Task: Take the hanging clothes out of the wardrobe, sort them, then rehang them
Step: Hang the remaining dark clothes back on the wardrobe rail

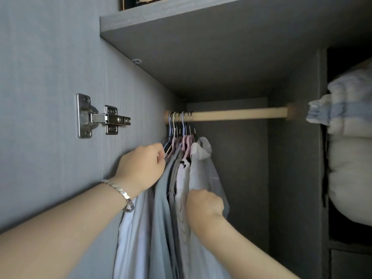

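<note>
Several garments [161, 208] in grey, pale blue and white hang bunched at the left end of a wooden rail [237, 113] inside the wardrobe. Their pink, blue and metal hangers [181, 135] crowd together on the rail. My left hand [141, 166], with a silver bracelet on the wrist, reaches to the leftmost hangers, its fingers curled at a hanger shoulder. My right hand [203, 204] is lower down and pinches the cloth of the white garment [203, 170] at the right of the bunch.
The wardrobe's grey side panel [50, 77] with a metal hinge [98, 116] is at the left. A shelf [181, 23] runs overhead. Folded bedding and a pillow [350, 158] fill the compartment at the right. The rail's right part is bare.
</note>
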Available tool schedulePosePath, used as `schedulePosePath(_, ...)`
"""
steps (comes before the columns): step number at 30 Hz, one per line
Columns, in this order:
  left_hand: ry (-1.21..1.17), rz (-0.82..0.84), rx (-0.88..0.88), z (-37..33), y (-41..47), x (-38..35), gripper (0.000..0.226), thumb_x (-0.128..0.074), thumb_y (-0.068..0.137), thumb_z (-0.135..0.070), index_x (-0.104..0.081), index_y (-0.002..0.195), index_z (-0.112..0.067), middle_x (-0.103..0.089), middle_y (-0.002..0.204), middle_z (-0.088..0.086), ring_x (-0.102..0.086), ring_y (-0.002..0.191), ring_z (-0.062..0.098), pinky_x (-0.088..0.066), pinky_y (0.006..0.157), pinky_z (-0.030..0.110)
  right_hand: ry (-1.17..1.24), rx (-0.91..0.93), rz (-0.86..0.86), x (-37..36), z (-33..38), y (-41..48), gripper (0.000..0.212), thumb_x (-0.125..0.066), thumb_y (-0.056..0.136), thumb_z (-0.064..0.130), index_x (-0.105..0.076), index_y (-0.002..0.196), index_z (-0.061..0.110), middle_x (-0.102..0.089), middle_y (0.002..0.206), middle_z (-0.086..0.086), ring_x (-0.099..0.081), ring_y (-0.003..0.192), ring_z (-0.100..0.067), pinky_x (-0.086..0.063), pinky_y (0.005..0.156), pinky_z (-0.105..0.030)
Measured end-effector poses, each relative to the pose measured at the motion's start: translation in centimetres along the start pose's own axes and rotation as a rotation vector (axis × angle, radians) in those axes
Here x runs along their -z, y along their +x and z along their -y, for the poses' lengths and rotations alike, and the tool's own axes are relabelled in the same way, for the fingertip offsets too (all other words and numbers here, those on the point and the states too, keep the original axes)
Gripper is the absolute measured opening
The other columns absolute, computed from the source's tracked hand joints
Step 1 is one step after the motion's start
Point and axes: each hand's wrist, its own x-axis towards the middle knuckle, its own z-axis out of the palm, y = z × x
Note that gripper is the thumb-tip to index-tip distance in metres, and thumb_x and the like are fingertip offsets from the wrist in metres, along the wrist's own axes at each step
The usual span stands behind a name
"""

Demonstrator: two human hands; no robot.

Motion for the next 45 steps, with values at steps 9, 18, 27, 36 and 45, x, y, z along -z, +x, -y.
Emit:
schedulePosePath(9, 0.014, -0.001, -0.053, -1.6, -2.3, 0.4, 0.018, -0.043, 0.092, -0.019, -0.06, 0.1, -0.02, -0.067, 0.091, -0.002, -0.06, 0.08, 0.024, -0.047, 0.067, 0.031, -0.047, 0.141, 0.056, -2.8, -0.8, -3.5, 0.022, -0.041, 0.091, -0.005, -0.042, 0.083, 0.015, -0.06, 0.103, -0.012, -0.059, 0.101, -0.029, -0.023, 0.048, -0.023)
schedulePosePath(18, -0.033, 0.308, -0.142, -4.8, -6.2, 2.1, 0.017, -0.043, 0.092, -0.02, -0.059, 0.094, -0.014, -0.064, 0.097, 0.003, -0.057, 0.087, 0.024, -0.041, 0.068, 0.028, 0.134, -0.094, 0.153, -2.7, -4.4, -9.5, 0.027, -0.039, 0.094, 0.026, -0.057, 0.1, 0.007, -0.063, 0.101, -0.01, -0.062, 0.093, -0.028, -0.046, 0.075, -0.032)
schedulePosePath(27, -0.098, 0.964, -0.411, -11.6, -19.8, -0.1, 0.017, -0.042, 0.086, -0.012, -0.054, 0.074, -0.008, -0.065, 0.074, 0.007, -0.06, 0.068, 0.026, -0.039, 0.053, 0.02, 0.442, -0.553, 0.337, -2.6, -9.4, -27.1, 0.024, -0.039, 0.096, 0.015, -0.056, 0.085, 0.002, -0.059, 0.067, 0.0, -0.053, 0.053, -0.011, -0.042, 0.051, -0.018)
schedulePosePath(36, -0.269, 1.178, -0.927, -26.7, -40.5, 2.6, 0.015, -0.044, 0.081, -0.013, -0.059, 0.079, -0.015, -0.073, 0.09, 0.007, -0.07, 0.084, 0.024, -0.051, 0.079, 0.028, 0.318, -1.03, 0.342, -4.2, -14.9, -57.2, 0.026, -0.04, 0.092, 0.015, -0.064, 0.093, 0.005, -0.063, 0.078, -0.005, -0.052, 0.052, -0.009, -0.049, 0.061, -0.023)
schedulePosePath(45, -0.396, 1.28, -1.567, -39.5, -70.0, 14.0, 0.019, -0.043, 0.084, -0.019, -0.05, 0.066, -0.017, -0.064, 0.087, 0.005, -0.065, 0.093, 0.027, -0.046, 0.077, 0.028, 0.354, -1.696, 0.376, -6.3, -10.1, -92.6, 0.03, -0.039, 0.088, 0.011, -0.058, 0.065, 0.008, -0.052, 0.043, 0.001, -0.058, 0.072, -0.022, -0.047, 0.067, -0.025)
